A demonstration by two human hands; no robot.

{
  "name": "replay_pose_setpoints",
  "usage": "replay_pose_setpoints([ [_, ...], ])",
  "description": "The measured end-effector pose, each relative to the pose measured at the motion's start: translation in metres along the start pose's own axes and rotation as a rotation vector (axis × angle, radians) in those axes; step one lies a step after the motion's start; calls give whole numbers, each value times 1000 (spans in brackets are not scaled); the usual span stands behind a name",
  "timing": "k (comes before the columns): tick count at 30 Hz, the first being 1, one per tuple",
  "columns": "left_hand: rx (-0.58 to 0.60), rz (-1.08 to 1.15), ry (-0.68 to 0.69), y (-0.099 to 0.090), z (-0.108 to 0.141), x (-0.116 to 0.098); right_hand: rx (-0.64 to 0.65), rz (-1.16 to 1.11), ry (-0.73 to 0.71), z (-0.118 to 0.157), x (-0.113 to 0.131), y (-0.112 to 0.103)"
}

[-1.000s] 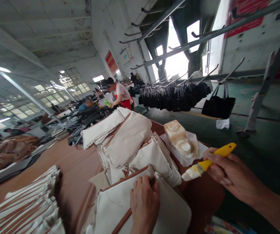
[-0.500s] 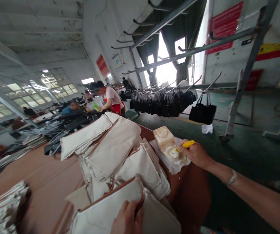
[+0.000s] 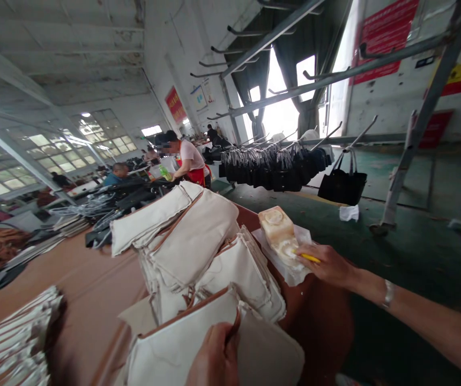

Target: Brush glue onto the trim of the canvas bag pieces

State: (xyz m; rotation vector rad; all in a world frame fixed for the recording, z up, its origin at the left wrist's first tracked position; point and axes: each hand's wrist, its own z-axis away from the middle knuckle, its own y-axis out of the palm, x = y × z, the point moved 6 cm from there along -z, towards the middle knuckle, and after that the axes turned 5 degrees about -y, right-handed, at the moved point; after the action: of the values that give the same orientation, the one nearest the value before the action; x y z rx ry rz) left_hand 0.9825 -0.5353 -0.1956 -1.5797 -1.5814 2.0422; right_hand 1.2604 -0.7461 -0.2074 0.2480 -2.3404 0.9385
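Observation:
My left hand (image 3: 215,356) grips the brown-trimmed edge of the nearest cream fabric piece (image 3: 174,358), at the bottom centre. To the right, my right hand (image 3: 327,264) is closed on a yellow-handled tool (image 3: 310,258). The tool's tip is at the white paste in the lower part of a cut-open plastic container (image 3: 277,228). Under the container lies a white sheet (image 3: 303,236). Stacks of similar cream pieces (image 3: 200,236) fill the middle of the brown table, between the hands and the far edge.
Another pile of cream pieces (image 3: 17,343) lies at the left on the brown table (image 3: 89,300). Black material (image 3: 134,201) is heaped beyond. A metal rack (image 3: 411,145) with black bags (image 3: 343,185) stands behind at the right. A person in a red apron (image 3: 192,161) works farther back.
My right hand has tilted the yellow tool so its handle now points down to the right. The whole view has shifted slightly, while my left hand keeps its grip on the fabric piece.

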Motion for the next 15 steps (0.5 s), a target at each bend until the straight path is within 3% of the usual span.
replay_pose_setpoints([
  [5, -1, 220, -155, -4, 3, -2, 69, -32, -24, 24, 12, -4],
  [12, 99, 440, -324, -4, 14, 0, -156, 2, 353, 26, -26, -20],
  [15, 145, 509, -342, -2, 17, 3, -236, 48, 433, 32, -21, -29],
])
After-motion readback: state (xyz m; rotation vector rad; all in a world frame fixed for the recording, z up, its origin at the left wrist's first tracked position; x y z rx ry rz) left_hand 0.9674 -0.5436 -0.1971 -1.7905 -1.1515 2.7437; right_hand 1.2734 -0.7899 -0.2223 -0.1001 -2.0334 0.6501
